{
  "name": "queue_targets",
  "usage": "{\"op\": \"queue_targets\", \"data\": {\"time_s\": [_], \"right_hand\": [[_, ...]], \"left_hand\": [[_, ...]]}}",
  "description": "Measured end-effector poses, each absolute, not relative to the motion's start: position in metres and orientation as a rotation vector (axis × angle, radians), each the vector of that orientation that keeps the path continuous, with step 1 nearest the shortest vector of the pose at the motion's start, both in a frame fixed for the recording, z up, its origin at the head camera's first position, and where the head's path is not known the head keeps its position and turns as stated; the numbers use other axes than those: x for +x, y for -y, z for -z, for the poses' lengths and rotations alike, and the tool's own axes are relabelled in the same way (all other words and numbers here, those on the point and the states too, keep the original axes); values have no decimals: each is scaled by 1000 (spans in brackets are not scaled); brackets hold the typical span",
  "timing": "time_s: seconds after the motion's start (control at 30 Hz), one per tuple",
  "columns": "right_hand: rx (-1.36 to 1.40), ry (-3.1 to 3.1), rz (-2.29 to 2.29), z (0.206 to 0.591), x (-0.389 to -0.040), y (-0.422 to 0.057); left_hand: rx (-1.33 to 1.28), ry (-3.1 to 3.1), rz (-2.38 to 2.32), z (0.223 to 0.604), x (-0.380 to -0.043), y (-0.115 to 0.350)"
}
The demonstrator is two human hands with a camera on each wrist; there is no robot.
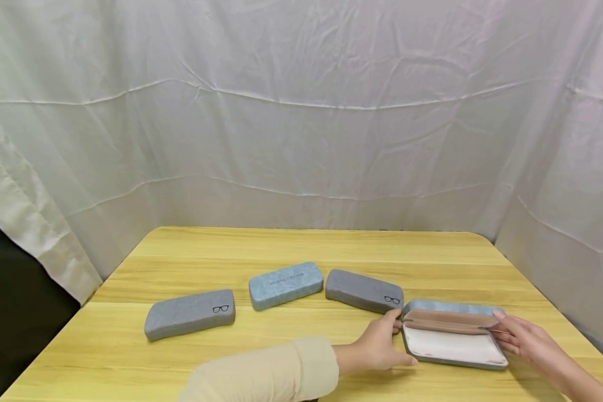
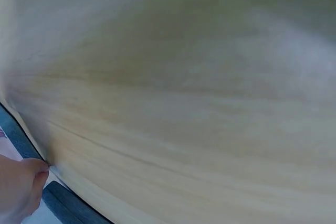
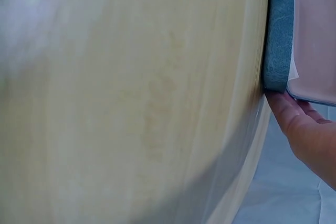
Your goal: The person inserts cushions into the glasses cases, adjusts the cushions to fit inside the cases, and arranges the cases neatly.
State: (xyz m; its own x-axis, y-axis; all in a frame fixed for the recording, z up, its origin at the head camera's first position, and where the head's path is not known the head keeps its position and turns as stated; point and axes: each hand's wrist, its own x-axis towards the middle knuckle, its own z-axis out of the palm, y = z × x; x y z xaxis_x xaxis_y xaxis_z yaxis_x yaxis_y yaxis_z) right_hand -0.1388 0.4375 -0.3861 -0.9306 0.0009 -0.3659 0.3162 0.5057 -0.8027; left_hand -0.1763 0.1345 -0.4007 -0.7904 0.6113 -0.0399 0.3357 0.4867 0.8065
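Note:
An opened light-blue glasses case lies at the right side of the table, its pale inside facing up. Its lid stands raised at the back, with a brownish panel across its inner side. Thumb on the lid's right corner and fingers below it, my right hand holds that end; in the right wrist view its fingertips meet the case's corner. At the left end, my left hand spans the case with thumb and fingers apart, the thumb at the near corner.
Closed cases lie in a loose row: a grey one at left, a blue one in the middle, and another grey one right behind my left hand. White curtains hang round the wooden table.

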Motion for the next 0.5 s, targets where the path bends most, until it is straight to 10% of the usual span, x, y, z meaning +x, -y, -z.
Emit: {"op": "queue_targets", "data": {"time_s": [0.5], "right_hand": [[227, -2374, 1452, 386, -139, -422]], "left_hand": [[771, -2420, -1227, 399, -184, -127]]}}
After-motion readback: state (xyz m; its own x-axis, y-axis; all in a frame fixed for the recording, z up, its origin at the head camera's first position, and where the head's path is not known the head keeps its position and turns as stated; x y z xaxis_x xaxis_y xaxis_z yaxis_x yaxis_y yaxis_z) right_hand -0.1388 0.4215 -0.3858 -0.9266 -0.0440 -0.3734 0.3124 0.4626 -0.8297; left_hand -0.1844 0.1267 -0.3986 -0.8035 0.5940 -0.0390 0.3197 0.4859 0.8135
